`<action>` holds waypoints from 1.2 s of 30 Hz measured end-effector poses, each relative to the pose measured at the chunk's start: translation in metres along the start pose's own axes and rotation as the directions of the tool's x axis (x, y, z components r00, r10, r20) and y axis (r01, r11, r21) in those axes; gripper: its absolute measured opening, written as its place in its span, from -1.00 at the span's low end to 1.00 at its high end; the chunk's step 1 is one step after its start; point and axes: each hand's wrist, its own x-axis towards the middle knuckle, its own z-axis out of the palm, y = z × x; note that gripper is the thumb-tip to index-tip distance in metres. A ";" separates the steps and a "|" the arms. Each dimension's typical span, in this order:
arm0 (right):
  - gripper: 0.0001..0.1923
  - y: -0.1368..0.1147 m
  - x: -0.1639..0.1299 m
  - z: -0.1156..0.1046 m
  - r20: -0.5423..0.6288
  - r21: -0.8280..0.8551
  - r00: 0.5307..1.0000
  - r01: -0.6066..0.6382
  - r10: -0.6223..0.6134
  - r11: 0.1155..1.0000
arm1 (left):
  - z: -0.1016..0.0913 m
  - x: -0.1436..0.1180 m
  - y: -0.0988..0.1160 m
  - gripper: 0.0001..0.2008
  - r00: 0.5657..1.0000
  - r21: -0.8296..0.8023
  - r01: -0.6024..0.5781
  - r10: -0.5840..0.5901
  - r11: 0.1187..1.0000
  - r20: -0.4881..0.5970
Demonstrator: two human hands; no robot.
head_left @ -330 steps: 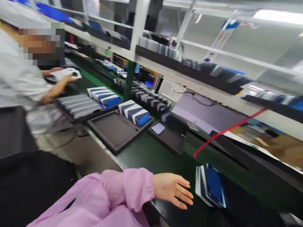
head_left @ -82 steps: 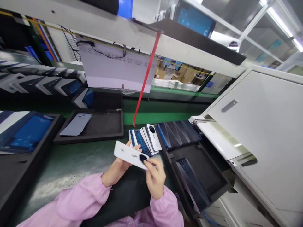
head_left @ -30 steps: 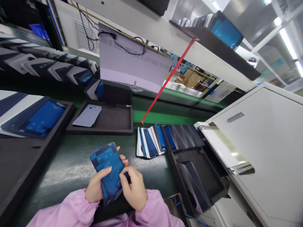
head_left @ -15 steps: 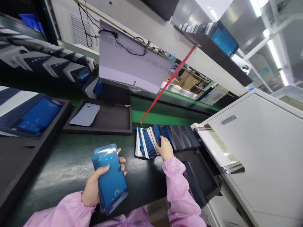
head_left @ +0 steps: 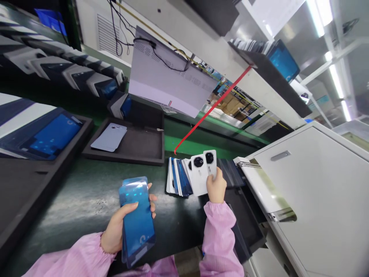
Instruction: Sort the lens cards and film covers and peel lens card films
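Observation:
My left hand (head_left: 118, 227) is closed around a small stack of blue film-covered phone panels (head_left: 138, 219), thumb on top and fingertips curled over the far edge. At the right, my right hand (head_left: 216, 186) pinches a white phone back panel (head_left: 212, 163) with a dark round camera area. A second white panel (head_left: 198, 181) of the same kind leans beside it, against the fanned row of white and blue panels (head_left: 178, 179) on the dark bench. Whether my fingers also touch that second panel, I cannot tell.
A black tray (head_left: 144, 157) with pale grey panels (head_left: 108, 137) lies behind my left hand. Another dark tray (head_left: 57, 171) holds blue-filmed panels at the left. Dark clear-edged sheets (head_left: 232, 173) stand right of the row, by a white cabinet (head_left: 323, 184). A red strap (head_left: 213, 107) slants down behind.
My right hand has pulled a white panel up and to the right from the row, and the white faces of two panels now show. The left hand still holds its stack.

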 end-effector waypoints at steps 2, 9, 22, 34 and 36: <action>-0.55 -0.001 -0.007 0.001 0.003 0.061 1.000 0.031 -0.031 0.998 | -0.001 0.000 0.000 -0.38 1.000 0.017 0.015 -0.015 1.000 -0.002; -0.63 -0.011 -0.016 0.023 0.167 0.106 0.982 0.073 -0.090 0.992 | -0.004 0.015 -0.022 -0.50 0.970 0.216 0.158 -0.110 0.964 -0.219; -0.61 0.021 -0.013 0.027 0.386 0.176 0.909 0.095 -0.157 0.980 | -0.008 0.037 -0.042 -0.72 0.903 0.253 0.303 -0.192 0.919 -0.384; -0.72 0.009 -0.038 -0.018 0.086 0.275 0.996 -0.017 -0.007 0.961 | -0.025 0.025 -0.017 -0.67 0.973 0.310 0.140 -0.073 0.940 -0.218; -0.71 -0.003 -0.062 -0.028 0.008 0.596 0.999 0.020 -0.032 0.803 | -0.027 0.024 -0.016 -0.60 0.988 0.307 0.037 0.011 0.951 -0.154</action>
